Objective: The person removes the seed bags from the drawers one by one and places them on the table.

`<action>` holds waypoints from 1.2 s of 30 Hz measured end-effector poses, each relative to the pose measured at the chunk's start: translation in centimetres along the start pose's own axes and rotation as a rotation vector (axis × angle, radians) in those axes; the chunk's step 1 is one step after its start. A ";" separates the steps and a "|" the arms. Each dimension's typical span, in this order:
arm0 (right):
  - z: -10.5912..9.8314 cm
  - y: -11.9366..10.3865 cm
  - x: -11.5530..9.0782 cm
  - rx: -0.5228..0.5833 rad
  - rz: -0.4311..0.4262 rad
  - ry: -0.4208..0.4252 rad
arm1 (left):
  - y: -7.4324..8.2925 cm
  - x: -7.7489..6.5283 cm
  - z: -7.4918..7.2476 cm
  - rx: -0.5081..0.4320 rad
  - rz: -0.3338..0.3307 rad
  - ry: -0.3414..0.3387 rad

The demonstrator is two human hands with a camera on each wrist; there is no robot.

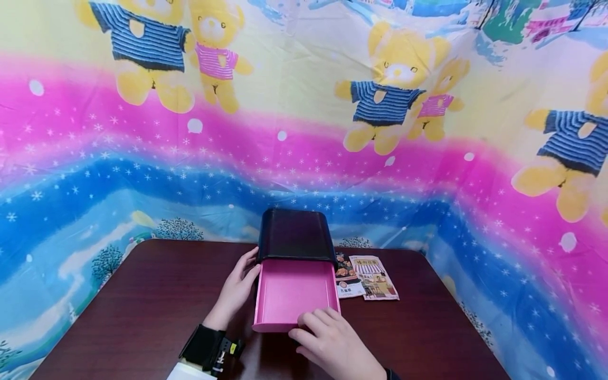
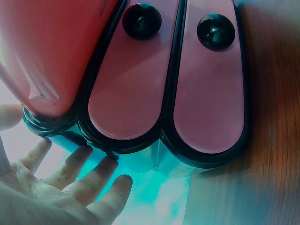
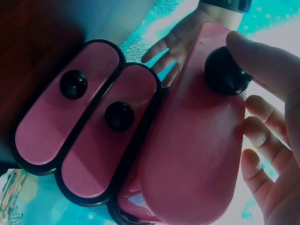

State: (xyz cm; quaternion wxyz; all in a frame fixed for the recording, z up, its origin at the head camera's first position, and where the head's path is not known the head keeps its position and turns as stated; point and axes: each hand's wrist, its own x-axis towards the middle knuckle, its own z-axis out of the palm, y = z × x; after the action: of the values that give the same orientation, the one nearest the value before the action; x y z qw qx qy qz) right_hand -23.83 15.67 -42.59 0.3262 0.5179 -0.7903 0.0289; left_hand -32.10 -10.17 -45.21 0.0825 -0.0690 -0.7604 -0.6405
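A small black-framed chest of drawers stands on the table, its pink top drawer pulled out and bare inside. In the right wrist view, two lower pink drawers are pushed in, each with a round black knob. My right hand grips the front of the top drawer, thumb against its black knob and fingertips at the front's upper edge. My left hand rests along the left side of the chest, its fingers fairly straight and spread in the left wrist view.
Two flat printed packets, a dark one and a beige one, lie right of the chest on the brown table. A colourful curtain with bears hangs behind and around the table.
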 end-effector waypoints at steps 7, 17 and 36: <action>0.4 -0.2 -0.2 -0.071 -0.035 0.013 | 0.1 -0.1 -0.1 0.008 0.002 0.000; -0.1 0.0 0.0 -0.053 -0.031 0.036 | -0.1 0.1 -0.3 -0.015 -0.042 -0.016; -0.5 0.4 0.1 0.015 0.025 0.132 | -0.2 0.1 -0.4 -0.022 -0.037 -0.027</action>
State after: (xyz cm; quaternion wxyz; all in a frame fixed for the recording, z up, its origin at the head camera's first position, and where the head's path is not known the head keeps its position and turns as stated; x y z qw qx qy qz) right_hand -24.01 15.95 -42.02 0.3733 0.5074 -0.7732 0.0727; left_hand -32.26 -10.55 -45.27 0.0597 -0.0645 -0.7555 -0.6493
